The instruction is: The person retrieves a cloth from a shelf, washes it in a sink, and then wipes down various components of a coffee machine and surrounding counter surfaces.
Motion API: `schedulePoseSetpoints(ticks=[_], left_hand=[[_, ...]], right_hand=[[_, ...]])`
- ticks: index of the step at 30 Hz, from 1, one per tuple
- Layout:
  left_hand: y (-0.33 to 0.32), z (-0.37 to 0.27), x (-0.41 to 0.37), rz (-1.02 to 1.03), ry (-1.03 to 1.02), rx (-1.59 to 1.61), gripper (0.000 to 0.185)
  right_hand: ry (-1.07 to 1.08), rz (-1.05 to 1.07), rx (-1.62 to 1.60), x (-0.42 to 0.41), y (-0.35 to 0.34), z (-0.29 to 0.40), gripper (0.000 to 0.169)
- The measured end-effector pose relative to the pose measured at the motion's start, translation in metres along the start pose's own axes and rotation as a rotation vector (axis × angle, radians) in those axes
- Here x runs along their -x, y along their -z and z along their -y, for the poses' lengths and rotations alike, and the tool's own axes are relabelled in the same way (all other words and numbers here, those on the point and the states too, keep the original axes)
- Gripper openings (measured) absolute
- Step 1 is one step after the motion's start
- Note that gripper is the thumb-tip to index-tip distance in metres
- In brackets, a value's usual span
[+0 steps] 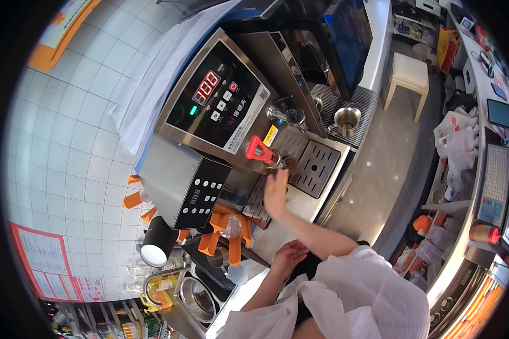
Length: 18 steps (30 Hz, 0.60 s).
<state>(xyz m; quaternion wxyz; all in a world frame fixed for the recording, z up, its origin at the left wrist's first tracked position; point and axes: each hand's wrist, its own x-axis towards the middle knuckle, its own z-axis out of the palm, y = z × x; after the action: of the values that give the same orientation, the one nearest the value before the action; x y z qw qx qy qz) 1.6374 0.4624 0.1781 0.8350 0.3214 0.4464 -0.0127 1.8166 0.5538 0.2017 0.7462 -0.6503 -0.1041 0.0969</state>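
Note:
My right hand (276, 193) reaches over the steel drip tray (316, 167) of a hot-water dispenser (220, 93). Its fingertips are at the spout under the red tap lever (256, 149); whether they grip anything is unclear. Nearer my body, my left hand (290, 255) is held palm up with fingers loosely curled, and nothing shows in it. A second tap with a dark knob (296, 117) sticks out farther along the machine's front. The dispenser's panel display is lit.
Beside the dispenser stand a control-panel machine (201, 193), orange holders (233, 250) and a black cup (158, 241). A steel pitcher (346, 121) rests on a ridged tray beyond. A sink (198, 298) is at lower left, a white stool (408, 72) at upper right, and a keyboard counter (494, 182) at right.

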Motion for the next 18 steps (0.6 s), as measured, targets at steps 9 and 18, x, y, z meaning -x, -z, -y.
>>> schedulePoseSetpoints(ticks=[9,18], left_hand=[[-0.004,-0.010,0.026,-0.011,-0.071,0.002,0.033],[0.041,0.008,0.039,-0.106,-0.086,0.152,0.032]], right_hand=[[0.443,0.106,0.205,-0.002,0.012,0.052,0.066],[0.695,0.057,0.265,-0.016,-0.007,0.162,0.069]])
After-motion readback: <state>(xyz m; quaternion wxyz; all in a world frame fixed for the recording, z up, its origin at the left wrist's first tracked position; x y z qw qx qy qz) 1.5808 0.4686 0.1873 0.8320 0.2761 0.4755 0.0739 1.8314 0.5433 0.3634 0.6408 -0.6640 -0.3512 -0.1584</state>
